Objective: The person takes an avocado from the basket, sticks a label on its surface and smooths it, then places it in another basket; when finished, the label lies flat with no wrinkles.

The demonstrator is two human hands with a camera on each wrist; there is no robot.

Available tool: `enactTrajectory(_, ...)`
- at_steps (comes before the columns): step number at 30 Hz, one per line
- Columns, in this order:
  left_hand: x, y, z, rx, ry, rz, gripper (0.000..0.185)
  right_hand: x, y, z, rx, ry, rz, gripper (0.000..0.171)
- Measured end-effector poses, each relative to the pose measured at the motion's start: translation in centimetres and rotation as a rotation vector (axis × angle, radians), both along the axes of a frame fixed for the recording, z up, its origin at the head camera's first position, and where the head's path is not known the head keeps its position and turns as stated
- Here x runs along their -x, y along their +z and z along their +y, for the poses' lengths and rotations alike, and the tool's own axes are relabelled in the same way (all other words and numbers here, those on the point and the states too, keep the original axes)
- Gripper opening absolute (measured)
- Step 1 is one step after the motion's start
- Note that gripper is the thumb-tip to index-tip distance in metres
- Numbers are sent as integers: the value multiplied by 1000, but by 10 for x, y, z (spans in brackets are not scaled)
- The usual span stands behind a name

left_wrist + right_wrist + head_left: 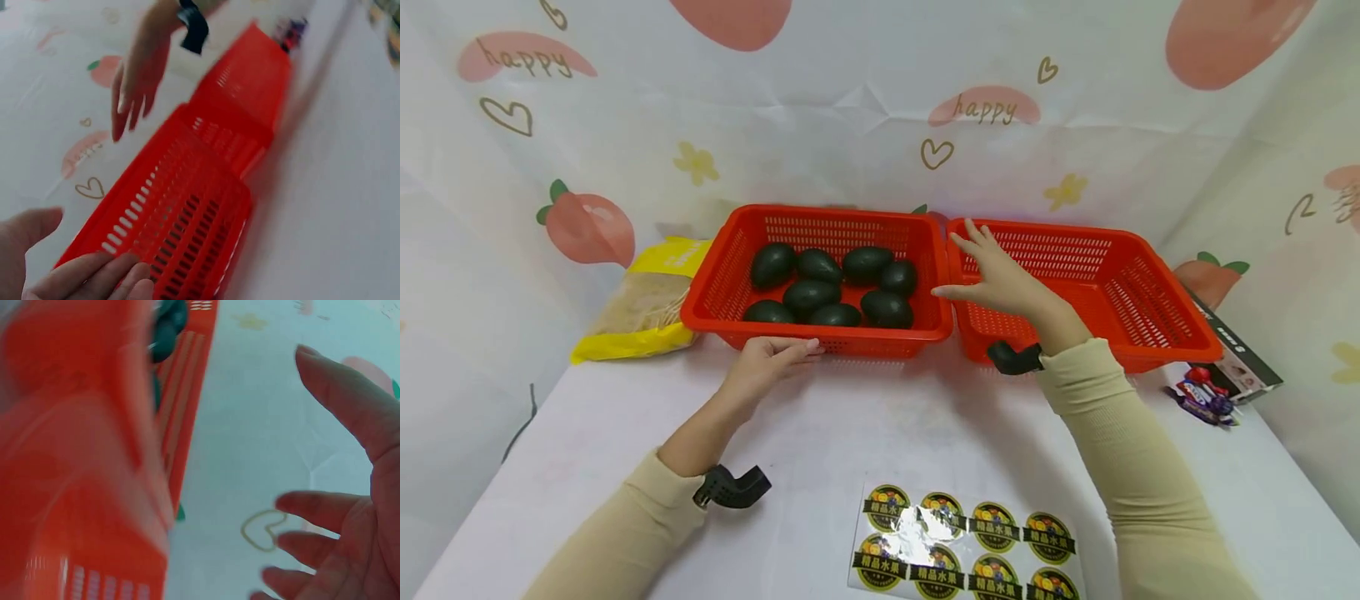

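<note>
Several dark green avocados (811, 296) lie in the left red plastic basket (820, 335). My left hand (767, 362) is at that basket's front wall, with its fingers extended along the outside; whether they touch it I cannot tell. In the left wrist view, the fingers (94, 278) lie beside the slotted wall. My right hand (1003, 279) hovers over the left end of the right red basket (1157, 358), holding nothing. Its thumb and fingers are spread, as the right wrist view also shows the hand (350, 537). No fruit is visible in the right basket.
A sheet of round fruit stickers (966, 546) lies at the front of the white table (805, 467). On the left is a yellow-edged bag (643, 300). A dark box (1240, 358) and small wrapped candies (1204, 398) sit at the right. A printed cloth hangs behind.
</note>
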State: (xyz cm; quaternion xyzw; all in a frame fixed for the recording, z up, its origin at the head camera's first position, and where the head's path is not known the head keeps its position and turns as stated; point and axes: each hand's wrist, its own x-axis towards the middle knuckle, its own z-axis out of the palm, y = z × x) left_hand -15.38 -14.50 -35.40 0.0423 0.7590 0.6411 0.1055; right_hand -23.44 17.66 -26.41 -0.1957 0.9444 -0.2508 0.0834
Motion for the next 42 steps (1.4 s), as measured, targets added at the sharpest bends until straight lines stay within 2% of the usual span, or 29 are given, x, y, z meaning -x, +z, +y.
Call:
enactTrajectory(2,3,-3,3,-269,21,-153,33,9,1,-12,52,7,-62,89)
enactTrajectory(5,4,-4,9,-646,138,-313,20,22,-1,-31,124,32,-115,77)
enactTrajectory(7,4,-4,13,-802,223,-357,18,29,-4,-44,166,50,-155,67)
enactTrajectory(8,4,-3,14,-830,257,-362,18,32,-5,-50,182,55,-177,63)
enactTrajectory(10,5,-3,16,-843,296,-352,17,38,-8,-60,208,71,-217,56)
enactTrajectory(15,5,-3,19,-851,332,-359,18,50,-18,-81,198,82,-298,52)
enactTrajectory(22,4,-3,22,-873,396,-401,11,61,-32,-98,108,20,-412,53)
enactTrajectory(27,5,-3,24,-867,409,-390,7,65,-37,-101,46,36,-403,54)
enactTrajectory(32,6,-4,24,-871,405,-372,8,66,-42,-99,-63,69,-391,52)
enactTrajectory(35,6,-5,24,-872,394,-361,9,64,-43,-96,-85,28,-454,51)
enactTrajectory(39,5,-5,25,-871,391,-355,12,61,-43,-94,-12,-75,-605,50)
enactTrajectory(42,5,-6,25,-869,384,-354,12,61,-43,-94,-11,-94,-641,52)
